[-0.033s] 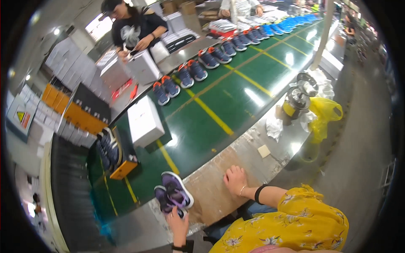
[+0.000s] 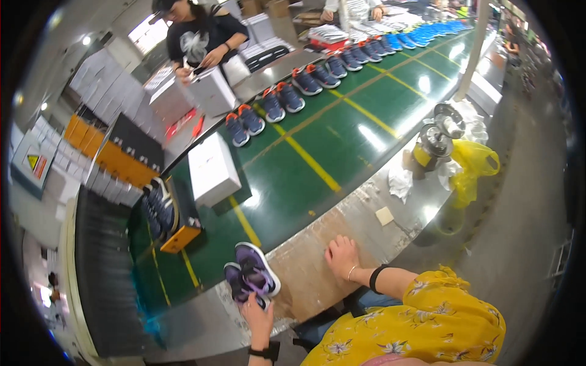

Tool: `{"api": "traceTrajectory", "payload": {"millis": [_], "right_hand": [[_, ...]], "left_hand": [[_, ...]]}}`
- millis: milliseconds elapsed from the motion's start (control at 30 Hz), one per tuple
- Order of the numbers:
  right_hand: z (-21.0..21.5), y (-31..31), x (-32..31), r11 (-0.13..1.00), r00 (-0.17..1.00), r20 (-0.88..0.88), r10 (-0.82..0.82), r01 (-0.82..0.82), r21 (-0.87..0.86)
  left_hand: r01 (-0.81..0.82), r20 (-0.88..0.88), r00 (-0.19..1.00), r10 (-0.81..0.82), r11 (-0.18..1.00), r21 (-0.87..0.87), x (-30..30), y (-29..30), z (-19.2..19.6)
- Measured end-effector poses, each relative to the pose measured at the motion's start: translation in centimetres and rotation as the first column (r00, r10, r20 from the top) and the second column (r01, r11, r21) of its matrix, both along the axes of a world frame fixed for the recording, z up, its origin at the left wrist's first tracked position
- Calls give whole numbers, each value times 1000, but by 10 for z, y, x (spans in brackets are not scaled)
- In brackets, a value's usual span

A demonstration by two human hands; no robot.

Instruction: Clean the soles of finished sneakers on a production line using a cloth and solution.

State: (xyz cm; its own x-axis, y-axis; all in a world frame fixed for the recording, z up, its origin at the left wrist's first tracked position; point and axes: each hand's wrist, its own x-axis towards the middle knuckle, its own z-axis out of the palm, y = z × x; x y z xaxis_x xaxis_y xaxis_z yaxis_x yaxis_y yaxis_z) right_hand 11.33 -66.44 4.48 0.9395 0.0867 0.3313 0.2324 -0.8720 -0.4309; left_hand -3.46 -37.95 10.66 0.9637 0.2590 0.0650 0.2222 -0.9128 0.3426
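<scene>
A pair of purple sneakers with white soles stands on the near edge of the work ledge, left of a brown board. My left hand grips the near end of the left sneaker, with fingers and thumb around it. Its dark upper is partly hidden behind the other shoe and my fingers. My right hand rests on the brown board, holding nothing, its fingers loosely bent and slightly apart. Both wrists wear black bands.
Beyond the ledge runs a green conveyor belt carrying a white shoebox, an orange box with dark sneakers, and a long row of blue sneakers. A person works across it. Metal parts and a yellow bag lie right.
My left hand has shifted very slightly along the sneaker's near end. My right hand stays on the board. The whole view has moved a little; the shoes and boxes look otherwise the same.
</scene>
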Motion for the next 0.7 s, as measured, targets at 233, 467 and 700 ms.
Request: {"api": "traceTrajectory", "payload": {"millis": [233, 467, 700], "right_hand": [[-19, 0, 4, 999, 999, 27, 32, -32, 5], [-30, 3, 3, 999, 1000, 19, 15, -14, -31], [-29, 1, 4, 996, 998, 64, -22, 28, -88]], "left_hand": [[-3, 182, 983, 5, 1000, -11, 26, -23, -9], [-56, 12, 998, 57, 997, -48, 54, -9, -18], [264, 248, 916, 316, -8, -965, 10, 5, -3]]}}
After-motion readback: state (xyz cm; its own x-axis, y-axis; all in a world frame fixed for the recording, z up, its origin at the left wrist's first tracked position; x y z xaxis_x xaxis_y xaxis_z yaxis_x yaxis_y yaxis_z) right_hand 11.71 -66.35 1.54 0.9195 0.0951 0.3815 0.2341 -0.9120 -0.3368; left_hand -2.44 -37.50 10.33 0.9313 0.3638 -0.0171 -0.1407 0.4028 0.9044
